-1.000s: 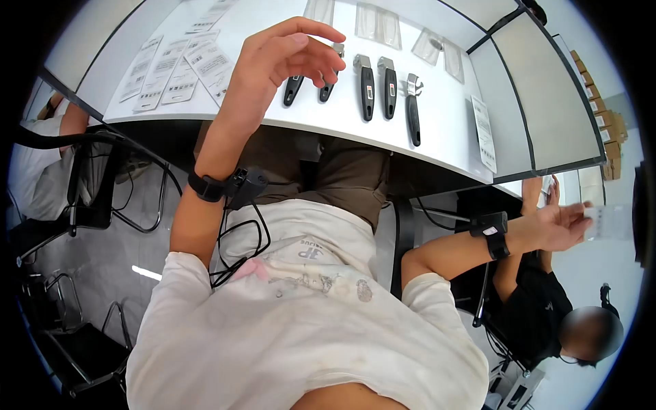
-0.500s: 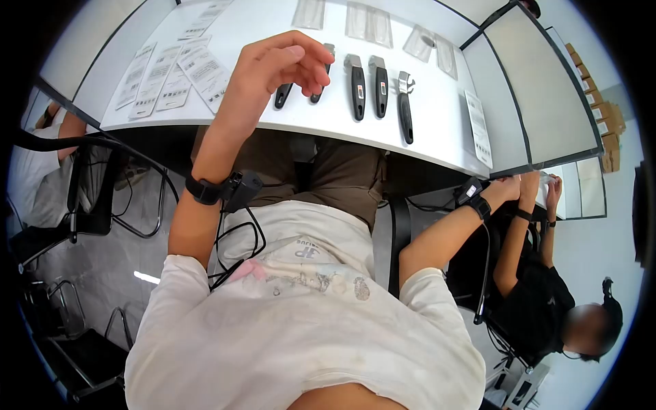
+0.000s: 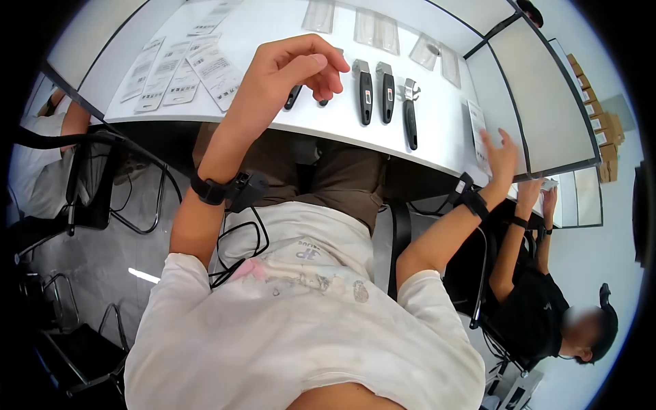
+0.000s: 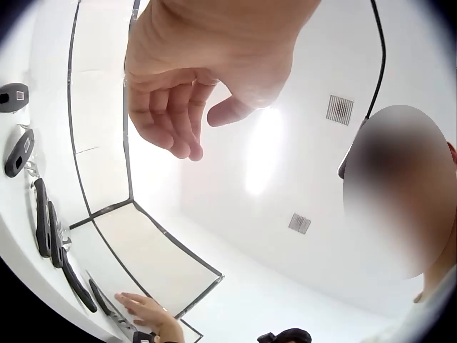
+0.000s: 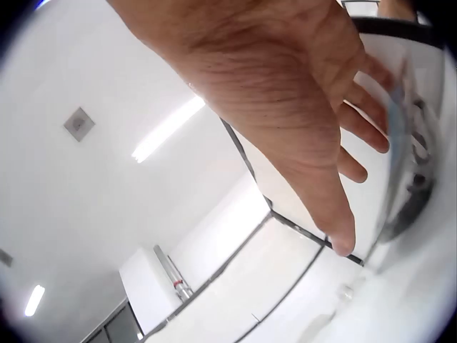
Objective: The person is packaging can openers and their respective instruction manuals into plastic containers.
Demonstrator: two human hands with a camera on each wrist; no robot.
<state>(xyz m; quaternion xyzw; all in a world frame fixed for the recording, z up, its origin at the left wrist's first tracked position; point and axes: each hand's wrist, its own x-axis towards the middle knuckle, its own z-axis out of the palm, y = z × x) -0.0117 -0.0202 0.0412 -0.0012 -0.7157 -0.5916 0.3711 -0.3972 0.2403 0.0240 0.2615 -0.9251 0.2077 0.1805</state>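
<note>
My left hand (image 3: 290, 72) hangs loosely curled above the front of the table, with nothing in its grasp. It overlaps two black-handled tools (image 3: 292, 98) in the head view. To its right lie more such tools with metal heads: a close pair (image 3: 366, 96) and one with a notched head (image 3: 411, 119). My right hand (image 3: 502, 160) is at the table's right end, fingers spread and empty, beside a packaged card (image 3: 476, 133). In the right wrist view its thumb (image 5: 335, 214) and fingers stand apart near a blurred clear-and-dark package (image 5: 418, 157).
Several printed cards (image 3: 164, 75) lie fanned on the left of the white table (image 3: 328, 123). Clear plastic shells (image 3: 377, 31) sit along the back. A panel partition (image 3: 547, 96) borders the right end; beyond it sits another person (image 3: 526, 307) in black.
My right hand has come back from beyond the partition, where it held a clear package, to the table's right end, now empty. My left hand has barely moved.
</note>
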